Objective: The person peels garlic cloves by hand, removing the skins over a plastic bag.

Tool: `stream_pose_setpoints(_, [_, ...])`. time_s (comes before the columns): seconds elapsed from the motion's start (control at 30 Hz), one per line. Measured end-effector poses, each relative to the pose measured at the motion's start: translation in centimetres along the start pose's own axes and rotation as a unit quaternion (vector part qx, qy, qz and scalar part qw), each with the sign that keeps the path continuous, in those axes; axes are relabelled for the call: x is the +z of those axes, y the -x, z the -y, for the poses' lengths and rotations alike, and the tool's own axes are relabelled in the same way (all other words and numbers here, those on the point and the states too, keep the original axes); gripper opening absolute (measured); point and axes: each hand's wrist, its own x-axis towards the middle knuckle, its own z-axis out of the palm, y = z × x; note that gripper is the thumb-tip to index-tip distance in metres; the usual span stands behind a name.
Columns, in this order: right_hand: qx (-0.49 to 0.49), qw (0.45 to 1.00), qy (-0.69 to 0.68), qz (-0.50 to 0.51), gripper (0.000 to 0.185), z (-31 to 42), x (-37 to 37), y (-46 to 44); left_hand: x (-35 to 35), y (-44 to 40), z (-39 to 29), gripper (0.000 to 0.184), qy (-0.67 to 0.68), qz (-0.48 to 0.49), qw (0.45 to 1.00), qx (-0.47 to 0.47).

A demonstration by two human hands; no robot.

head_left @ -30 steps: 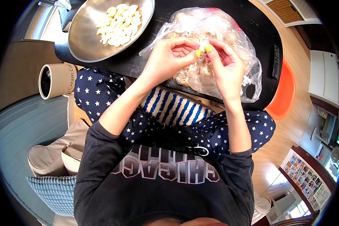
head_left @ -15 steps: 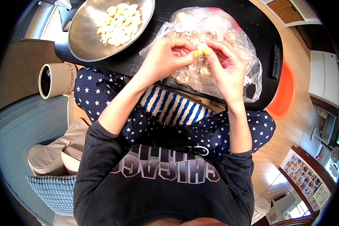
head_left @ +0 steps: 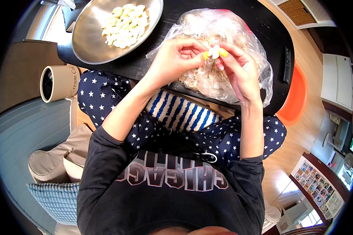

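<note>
Between the fingertips of both my hands is a small whitish garlic clove, held over an open clear plastic bag. My left hand pinches it from the left, thumb against forefinger, the other fingers curled in. From the right my right hand pinches it, thumb and forefinger on its skin. Papery garlic skins fill the bag under my hands. To the upper left, a steel bowl holds a pile of peeled garlic cloves.
Bowl and bag rest on a black table. A dark remote control lies at its right edge, beside an orange seat. A cream-coloured bin stands at the left. A striped cloth item is between my legs.
My right hand has shifted slightly right and turned, its fingertips a little farther from my left ones. More of the white clove shows between them. The left hand has barely moved.
</note>
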Motion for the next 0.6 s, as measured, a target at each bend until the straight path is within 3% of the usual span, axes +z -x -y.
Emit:
stream_pose_setpoints(0.1, [0.023, 0.999, -0.037, 0.016, 0.028, -0.1, 0.3, -0.1, 0.0, 0.0, 0.2, 0.014, -0.056, -0.008, 0.998, 0.041])
stream_pose_setpoints(0.17, [-0.010, 0.994, 0.103, -0.038, 0.029, 0.3, 1.7, 0.1, 0.2, 0.1, 0.2, 0.015, -0.182, -0.056, 0.978, 0.087])
stream_pose_setpoints(0.3, [-0.057, 0.990, 0.131, -0.013, 0.030, -0.2, 1.4, 0.1, 0.3, 0.0, 0.4, 0.016, -0.192, -0.074, 0.971, 0.123])
stream_pose_setpoints(0.6, [0.007, 0.991, 0.133, -0.010, 0.028, -0.5, 0.5, 0.0, 0.4, 0.2, -0.3, 0.017, -0.283, -0.134, 0.934, 0.172])
